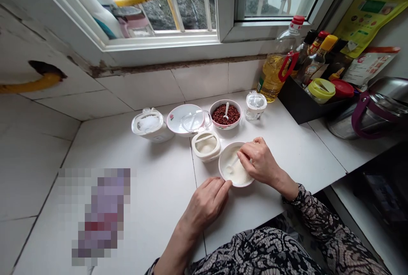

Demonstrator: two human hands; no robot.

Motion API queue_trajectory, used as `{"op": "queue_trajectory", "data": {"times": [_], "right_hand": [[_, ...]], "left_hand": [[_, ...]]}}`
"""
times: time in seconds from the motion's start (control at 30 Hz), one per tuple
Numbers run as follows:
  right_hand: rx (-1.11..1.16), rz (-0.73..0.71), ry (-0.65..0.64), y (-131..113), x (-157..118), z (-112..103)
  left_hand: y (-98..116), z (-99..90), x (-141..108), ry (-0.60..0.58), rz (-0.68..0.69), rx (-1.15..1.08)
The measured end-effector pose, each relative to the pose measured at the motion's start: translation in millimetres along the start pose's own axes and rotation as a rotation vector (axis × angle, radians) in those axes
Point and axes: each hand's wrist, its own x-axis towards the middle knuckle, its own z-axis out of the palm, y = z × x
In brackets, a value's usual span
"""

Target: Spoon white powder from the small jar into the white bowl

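Observation:
A white bowl (pixel 220 168) stands on the counter near me, with fine white powder (pixel 238 176) in it. Pinched in the fingers of my right hand (pixel 259 161) is a white spoon (pixel 230 168), its head down in the powder. My left hand (pixel 208 202) rests at the bowl's near left side, its thumb on the rim and its fingers bent against the counter. Just behind the bowl is an open white seasoning jar (pixel 206 151) of pale grains. A pink-rimmed bowl of dark red beans (pixel 219 115) with a small white spoon (pixel 226 111) stands farther back.
Left of the beans are a flowered plate (pixel 177 120) and a jar of white grains (pixel 152 127). A small clear jar (pixel 255 107), an oil bottle (pixel 272 75) and a black condiment box (pixel 295 100) stand right. A metal pot (pixel 344 117) is farther right. A patch at left is pixelated.

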Motion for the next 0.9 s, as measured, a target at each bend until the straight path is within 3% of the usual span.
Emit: {"op": "queue_trajectory", "data": {"times": [0.5, 0.7, 0.8, 0.9], "right_hand": [[0.245, 0.371, 0.17, 12.4, -8.4, -12.3], [0.482, 0.495, 0.18, 18.1, -2.2, -12.8], [0.567, 0.481, 0.231, 14.9, 10.3, -15.4], [0.499, 0.357, 0.314, 3.5, 25.7, -15.7]], "left_hand": [[2.1, -0.6, 5.8, 0.045, 0.01, -0.007], [1.7, 0.0, 5.4, 0.047, 0.018, 0.011], [1.6, 1.0, 4.6, 0.053, 0.023, 0.016], [2.0, 1.4, 3.8, 0.051, 0.019, 0.009]]}}
